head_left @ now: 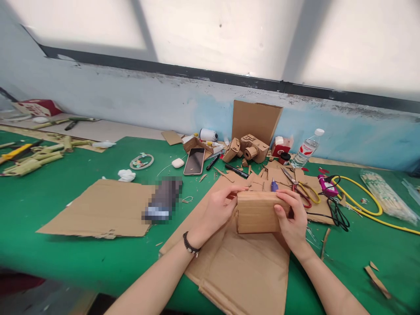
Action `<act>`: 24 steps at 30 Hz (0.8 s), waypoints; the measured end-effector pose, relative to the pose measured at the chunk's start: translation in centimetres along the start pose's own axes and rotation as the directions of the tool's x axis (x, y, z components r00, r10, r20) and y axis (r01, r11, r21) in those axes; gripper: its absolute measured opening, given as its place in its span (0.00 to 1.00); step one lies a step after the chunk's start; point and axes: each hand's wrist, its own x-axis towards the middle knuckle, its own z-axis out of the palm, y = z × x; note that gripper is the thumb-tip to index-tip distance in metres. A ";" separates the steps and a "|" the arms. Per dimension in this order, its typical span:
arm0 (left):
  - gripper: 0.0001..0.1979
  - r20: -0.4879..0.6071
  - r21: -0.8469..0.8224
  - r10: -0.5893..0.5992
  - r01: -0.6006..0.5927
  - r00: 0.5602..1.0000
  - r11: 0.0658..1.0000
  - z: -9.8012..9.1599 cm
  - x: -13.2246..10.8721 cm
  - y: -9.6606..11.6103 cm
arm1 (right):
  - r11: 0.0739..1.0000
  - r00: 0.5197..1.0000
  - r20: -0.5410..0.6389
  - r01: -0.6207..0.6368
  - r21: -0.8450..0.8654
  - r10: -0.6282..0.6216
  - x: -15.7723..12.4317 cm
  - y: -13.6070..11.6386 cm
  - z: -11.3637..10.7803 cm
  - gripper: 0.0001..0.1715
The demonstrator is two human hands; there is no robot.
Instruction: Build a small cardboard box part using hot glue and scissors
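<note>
A small cardboard box (257, 214) is held upright between my two hands, above a large cardboard sheet (249, 275) on the green table. My left hand (223, 208) grips the box's left side, its fingertips at the top left corner. My right hand (293, 218) holds the right end, with the thumb on the near face and the fingers over the top edge. Behind the box the blue tip of a tool (274, 185) shows; the rest of it is hidden. A cardboard camera model (254, 148) stands farther back.
Scissors (300, 186), a water bottle (307, 148), a yellow cable (361, 210) and a bag of sticks (389, 197) lie to the right. A phone (194, 162) and another cardboard sheet (101, 208) are on the left. Cardboard scraps are scattered about.
</note>
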 end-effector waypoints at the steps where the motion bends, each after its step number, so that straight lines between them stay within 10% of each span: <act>1: 0.13 0.000 -0.045 -0.039 0.038 0.999 0.998 0.1 0.0 0.1 | 1.000 1.000 -0.005 -0.017 0.009 0.017 0.0 0.1 0.0 0.13; 11: 0.14 -0.028 -0.182 -0.177 0.169 0.984 0.969 1.0 -0.3 -0.9 | 0.944 0.947 0.062 -0.320 0.077 0.316 0.3 -0.1 0.1 0.18; 24: 0.22 0.121 -0.356 -0.217 0.246 0.969 0.901 0.7 -0.6 0.9 | 0.448 0.514 0.391 -0.857 0.253 0.763 1.5 -0.2 -0.6 0.35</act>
